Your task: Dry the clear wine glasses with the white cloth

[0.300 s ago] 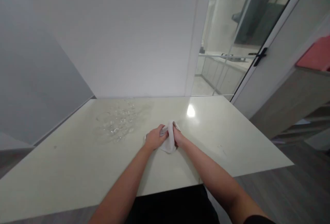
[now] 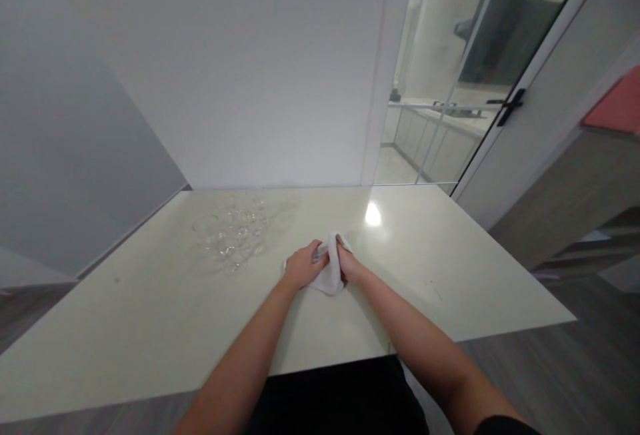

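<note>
A small white cloth (image 2: 329, 273) is bunched between both hands at the middle of a cream table (image 2: 150, 328). My left hand (image 2: 303, 265) grips its left side with curled fingers. My right hand (image 2: 347, 263) clasps the right side, thumb over the top fold. The cloth rests on the tabletop under the hands. A puddle of spilled water (image 2: 231, 236) glistens on the table to the left and a little beyond the hands.
The table stands against a white wall (image 2: 240, 68), with a grey wall on the left. A glass door with a black handle (image 2: 510, 107) is at the right. A wooden shelf unit (image 2: 575, 188) with a red top stands further right.
The hands and cloth stay together in the same spot. The view has shifted slightly; nothing else has visibly moved.
</note>
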`<state>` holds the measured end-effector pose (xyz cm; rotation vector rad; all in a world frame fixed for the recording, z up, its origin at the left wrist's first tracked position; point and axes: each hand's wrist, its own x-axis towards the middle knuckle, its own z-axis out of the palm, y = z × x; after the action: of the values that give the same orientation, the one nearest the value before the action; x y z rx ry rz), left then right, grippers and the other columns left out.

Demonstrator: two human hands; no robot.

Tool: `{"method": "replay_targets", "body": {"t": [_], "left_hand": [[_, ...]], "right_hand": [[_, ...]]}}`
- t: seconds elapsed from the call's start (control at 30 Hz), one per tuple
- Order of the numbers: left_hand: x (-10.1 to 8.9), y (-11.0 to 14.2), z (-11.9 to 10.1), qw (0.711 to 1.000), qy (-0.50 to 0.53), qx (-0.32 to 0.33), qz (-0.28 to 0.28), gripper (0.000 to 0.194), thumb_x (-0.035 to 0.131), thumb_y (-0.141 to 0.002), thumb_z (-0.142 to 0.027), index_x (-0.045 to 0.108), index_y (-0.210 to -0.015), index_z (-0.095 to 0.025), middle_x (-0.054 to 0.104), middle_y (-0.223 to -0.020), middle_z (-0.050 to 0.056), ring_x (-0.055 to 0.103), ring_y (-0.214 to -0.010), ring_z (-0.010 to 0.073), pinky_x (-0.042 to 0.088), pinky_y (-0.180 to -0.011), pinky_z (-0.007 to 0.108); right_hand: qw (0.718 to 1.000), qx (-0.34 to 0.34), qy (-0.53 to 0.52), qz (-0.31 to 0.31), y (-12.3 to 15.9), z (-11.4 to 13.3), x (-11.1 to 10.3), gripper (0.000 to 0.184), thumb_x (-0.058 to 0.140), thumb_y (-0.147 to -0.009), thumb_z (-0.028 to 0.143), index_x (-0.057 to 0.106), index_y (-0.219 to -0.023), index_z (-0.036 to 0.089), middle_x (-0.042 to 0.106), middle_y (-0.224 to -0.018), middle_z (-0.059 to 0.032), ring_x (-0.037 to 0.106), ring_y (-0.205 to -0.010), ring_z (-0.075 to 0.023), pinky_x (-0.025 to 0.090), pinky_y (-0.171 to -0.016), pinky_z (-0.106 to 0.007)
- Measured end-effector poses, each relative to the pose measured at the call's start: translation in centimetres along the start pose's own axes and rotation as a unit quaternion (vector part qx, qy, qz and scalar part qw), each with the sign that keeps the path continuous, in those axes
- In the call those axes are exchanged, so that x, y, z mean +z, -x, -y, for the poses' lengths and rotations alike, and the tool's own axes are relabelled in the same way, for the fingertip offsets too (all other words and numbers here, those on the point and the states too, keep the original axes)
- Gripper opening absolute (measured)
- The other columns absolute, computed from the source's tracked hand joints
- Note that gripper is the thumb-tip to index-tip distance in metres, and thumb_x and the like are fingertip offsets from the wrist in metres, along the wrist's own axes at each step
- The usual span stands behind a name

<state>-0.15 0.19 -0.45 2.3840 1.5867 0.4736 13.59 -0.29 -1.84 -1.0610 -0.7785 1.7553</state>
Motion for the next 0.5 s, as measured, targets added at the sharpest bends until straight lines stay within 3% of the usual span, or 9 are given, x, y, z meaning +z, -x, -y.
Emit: {"method": "replay_targets", "body": {"t": [0.33, 0.5], "left_hand": [[-0.4, 0.3, -0.3, 1.0, 0.011, 0.001, 0.008, 0.044, 0.039, -0.091, -0.057, 0.055, -0.118, -0.025, 0.07, -0.1, 0.007, 0.066, -0.092, 0.0254, 0.045, -0.072, 0.031], [-1.6, 0.8, -0.7, 0.994, 0.054, 0.074, -0.063, 0.041, 0.046, -0.091, -0.049, 0.056, -0.12, -0.023, 0.065, -0.113, 0.007, 0.059, -0.105, 0.0215, 0.042, -0.09, 0.031]], "right_hand": [[0.999, -0.033, -0.009, 0.015, -0.8, -0.6, -0.8, 0.049, 0.041, -0.092, 0.056, 0.069, -0.086, 0.016, 0.072, -0.073, -0.0072, 0.069, -0.084, -0.0194, 0.052, -0.088, -0.031], [0.998, -0.013, -0.055, 0.016, 0.3, 0.4, -0.3, 0.05, 0.036, -0.092, 0.054, 0.068, -0.082, 0.016, 0.071, -0.071, -0.0074, 0.069, -0.084, -0.0215, 0.053, -0.086, -0.035]]}}
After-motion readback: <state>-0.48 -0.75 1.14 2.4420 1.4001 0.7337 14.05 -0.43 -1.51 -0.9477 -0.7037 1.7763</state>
